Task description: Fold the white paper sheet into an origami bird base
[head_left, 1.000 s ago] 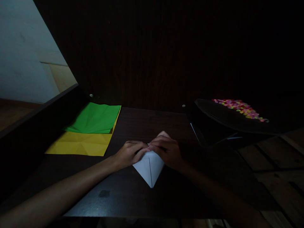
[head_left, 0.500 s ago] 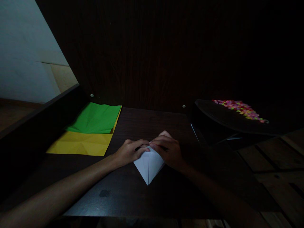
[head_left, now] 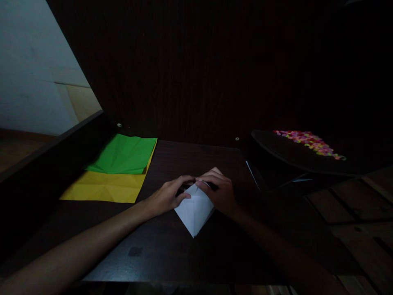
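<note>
A folded sheet of white paper [head_left: 194, 213] lies on the dark wooden table, its point towards me and a crease or slit running down its middle. My left hand [head_left: 168, 194] grips its left side, the thumb on top and the fingers curled over the far edge. At the upper right my right hand [head_left: 219, 190] is closed on the paper, with thumb and index finger pinching near the top corner. The fingertips of both hands almost meet there. The far part of the paper is hidden beneath my right hand.
Left of my hands, a creased green sheet [head_left: 125, 153] lies over a yellow sheet [head_left: 104, 186]. A dark board [head_left: 196, 73] rises behind the table [head_left: 166, 254]. At right is a dark, curved-edged object [head_left: 276, 151] bearing a strip of small pink and yellow pieces [head_left: 310, 143].
My left thumb has shifted slightly and the left fingers have opened a little wider. More of the paper's upper part shows between my hands. The coloured sheets stay put.
</note>
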Demonstrator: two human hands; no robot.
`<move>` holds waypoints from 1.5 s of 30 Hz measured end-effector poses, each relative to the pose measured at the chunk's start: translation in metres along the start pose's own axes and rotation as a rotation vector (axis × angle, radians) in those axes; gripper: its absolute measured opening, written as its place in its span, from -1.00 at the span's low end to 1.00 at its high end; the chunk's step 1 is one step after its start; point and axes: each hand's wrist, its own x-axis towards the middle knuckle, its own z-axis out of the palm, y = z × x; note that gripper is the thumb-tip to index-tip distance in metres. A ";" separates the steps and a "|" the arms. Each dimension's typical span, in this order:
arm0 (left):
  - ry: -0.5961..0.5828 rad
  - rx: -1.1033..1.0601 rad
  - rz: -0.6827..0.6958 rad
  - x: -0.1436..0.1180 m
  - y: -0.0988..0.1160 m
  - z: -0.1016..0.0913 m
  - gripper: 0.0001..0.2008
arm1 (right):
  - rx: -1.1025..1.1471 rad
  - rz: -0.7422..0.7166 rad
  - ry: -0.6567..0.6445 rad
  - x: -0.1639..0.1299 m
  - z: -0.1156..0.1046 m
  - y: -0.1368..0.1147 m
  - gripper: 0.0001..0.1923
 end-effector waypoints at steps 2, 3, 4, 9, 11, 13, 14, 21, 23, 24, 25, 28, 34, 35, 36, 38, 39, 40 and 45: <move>0.025 0.021 0.067 0.000 -0.001 -0.001 -0.57 | -0.025 0.032 0.007 0.000 0.001 0.004 -0.93; 0.036 0.030 0.104 0.000 -0.001 -0.001 -0.62 | -0.037 0.056 0.012 -0.001 0.001 0.006 -0.88; 0.038 0.042 0.130 0.001 -0.001 -0.002 -0.68 | -0.046 0.083 0.020 -0.001 0.002 0.008 -0.83; -0.005 0.200 0.132 0.002 0.002 -0.007 -0.77 | -0.063 0.215 0.019 -0.003 0.004 0.017 -0.72; 0.004 0.257 0.148 0.003 0.003 -0.008 -0.72 | -0.066 0.245 0.009 -0.004 0.005 0.019 -0.72; 0.010 0.295 0.170 0.003 0.003 -0.008 -0.70 | -0.066 0.260 0.004 -0.004 0.005 0.020 -0.72; 0.014 0.305 0.180 0.003 0.002 -0.007 -0.69 | -0.060 0.267 0.000 -0.004 0.005 0.020 -0.72; 0.007 0.316 0.204 0.003 0.000 -0.007 -0.68 | 0.007 0.307 -0.023 -0.004 0.004 0.021 -0.68; 0.007 0.316 0.203 0.003 0.001 -0.008 -0.68 | 0.022 0.315 -0.026 -0.004 0.004 0.022 -0.70; 0.007 0.314 0.201 0.003 0.001 -0.008 -0.67 | 0.030 0.320 -0.026 -0.004 0.004 0.023 -0.71; 0.008 0.312 0.199 0.003 0.001 -0.008 -0.67 | 0.038 0.327 -0.024 -0.004 0.005 0.024 -0.73; 0.008 0.303 0.193 0.003 0.001 -0.008 -0.68 | 0.061 0.354 -0.005 -0.005 0.005 0.026 -0.75; -0.020 0.236 0.165 0.003 0.001 -0.008 -0.56 | 0.100 0.370 0.002 -0.004 0.005 0.025 -0.80; -0.033 0.228 0.161 0.003 0.002 -0.009 -0.54 | 0.102 0.370 0.003 -0.004 0.005 0.025 -0.82; -0.048 0.223 0.158 0.003 0.002 -0.009 -0.53 | 0.102 0.370 0.002 -0.004 0.005 0.024 -0.84; -0.073 0.219 0.158 0.003 0.004 -0.010 -0.53 | 0.101 0.360 0.006 -0.003 0.005 0.023 -0.88; -0.082 0.219 0.158 0.003 0.004 -0.010 -0.52 | 0.101 0.350 0.009 -0.003 0.004 0.022 -0.89; -0.086 0.219 0.158 0.003 0.005 -0.010 -0.52 | 0.100 0.339 0.013 -0.002 0.004 0.021 -0.91; -0.088 0.214 0.160 0.003 0.006 -0.011 -0.48 | 0.074 0.303 0.025 -0.001 0.003 0.019 -0.95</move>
